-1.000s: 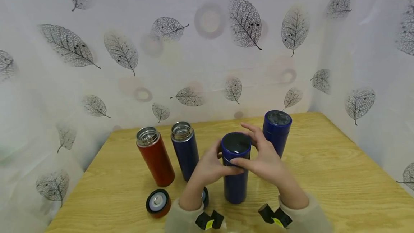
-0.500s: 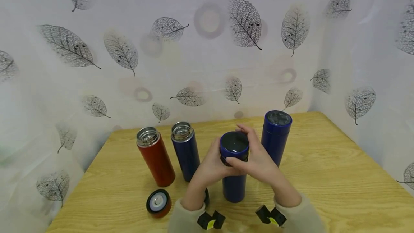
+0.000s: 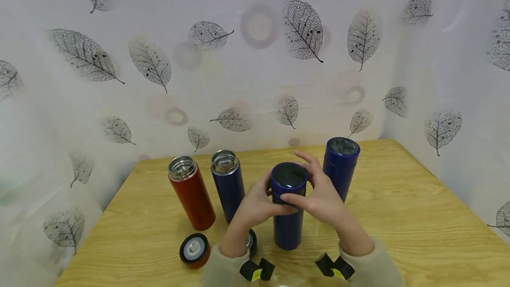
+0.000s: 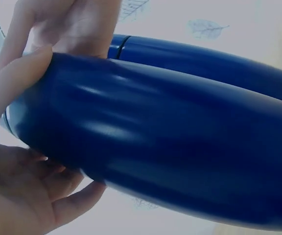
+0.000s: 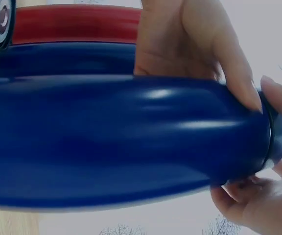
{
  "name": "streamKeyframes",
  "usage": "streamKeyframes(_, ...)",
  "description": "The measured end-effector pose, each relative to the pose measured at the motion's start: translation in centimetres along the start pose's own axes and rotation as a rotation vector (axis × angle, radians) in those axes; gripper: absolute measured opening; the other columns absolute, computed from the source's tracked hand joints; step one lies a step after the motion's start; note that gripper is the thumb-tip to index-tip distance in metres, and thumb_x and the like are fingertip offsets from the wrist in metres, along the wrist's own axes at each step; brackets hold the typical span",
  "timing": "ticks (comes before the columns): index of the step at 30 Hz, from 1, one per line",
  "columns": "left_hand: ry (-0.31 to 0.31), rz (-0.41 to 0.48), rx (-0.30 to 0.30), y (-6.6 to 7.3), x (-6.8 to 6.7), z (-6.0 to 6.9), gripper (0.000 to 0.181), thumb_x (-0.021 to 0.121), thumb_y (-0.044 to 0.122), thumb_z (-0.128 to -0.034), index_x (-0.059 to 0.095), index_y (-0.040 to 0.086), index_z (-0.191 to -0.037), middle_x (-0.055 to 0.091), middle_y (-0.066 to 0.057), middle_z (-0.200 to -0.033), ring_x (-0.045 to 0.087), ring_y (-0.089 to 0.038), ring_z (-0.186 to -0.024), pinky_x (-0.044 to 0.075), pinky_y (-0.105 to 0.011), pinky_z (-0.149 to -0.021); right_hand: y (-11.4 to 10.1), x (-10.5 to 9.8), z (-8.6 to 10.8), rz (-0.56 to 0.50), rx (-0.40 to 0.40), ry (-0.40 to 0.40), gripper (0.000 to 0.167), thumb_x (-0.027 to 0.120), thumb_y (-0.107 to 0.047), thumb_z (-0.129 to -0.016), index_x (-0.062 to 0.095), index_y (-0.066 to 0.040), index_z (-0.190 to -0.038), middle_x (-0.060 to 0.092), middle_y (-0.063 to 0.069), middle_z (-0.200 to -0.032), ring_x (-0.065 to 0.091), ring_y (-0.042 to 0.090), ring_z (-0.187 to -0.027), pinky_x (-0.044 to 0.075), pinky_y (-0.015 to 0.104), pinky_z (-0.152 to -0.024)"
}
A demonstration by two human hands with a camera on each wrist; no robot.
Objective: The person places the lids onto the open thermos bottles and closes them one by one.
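A dark blue thermos (image 3: 287,231) stands upright on the table in the head view, its blue, black-topped lid (image 3: 288,176) seated on it. My left hand (image 3: 255,205) grips the upper body, with the thumb across the front just below the lid. My right hand (image 3: 323,196) holds the lid between the thumb in front and the fingers behind, which are partly hidden; its index finger is raised off the far side. In the right wrist view, a narrow seam shows between lid and thermos body (image 5: 131,142).
Left of the hands stand an uncovered red thermos (image 3: 194,198) and an uncovered blue thermos (image 3: 229,191). A red lid (image 3: 195,250) lies upturned in front, and a dark lid (image 3: 252,242) is partly behind the left wrist. Another lidded blue thermos (image 3: 340,165) stands behind the right hand.
My right hand's fingers closed in against the lid half a second ago; now they are spread wider, with the index finger lifted. The thermos has shifted slightly left.
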State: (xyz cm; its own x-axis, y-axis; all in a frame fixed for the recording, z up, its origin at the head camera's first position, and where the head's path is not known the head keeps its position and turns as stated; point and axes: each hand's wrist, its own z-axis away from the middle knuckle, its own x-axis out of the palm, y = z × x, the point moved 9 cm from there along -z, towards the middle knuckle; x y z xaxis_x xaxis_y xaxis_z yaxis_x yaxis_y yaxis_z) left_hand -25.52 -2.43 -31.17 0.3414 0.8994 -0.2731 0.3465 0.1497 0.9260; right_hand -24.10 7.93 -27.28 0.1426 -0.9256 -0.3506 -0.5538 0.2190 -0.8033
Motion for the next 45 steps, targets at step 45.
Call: streamKeyframes(45, 0.159, -0.395, -0.106, 0.6, -2.1, 0.9, 0.071, 0.076, 0.024, -0.0702, 0.036, 0.001, -0.125, 0.042, -0.013, -0.121, 0.043, -0.027, -0.108, 0.044, -0.038, -0.080, 3.1, -1.1, -0.8, 0.197, 0.192, 0.179, 0.070, 0.077, -0.023, -0.068, 0.043, 0.000, -0.125, 0.053, 0.014, -0.115, 0.051, 0.028, -0.104, 0.045, 0.038, -0.083)
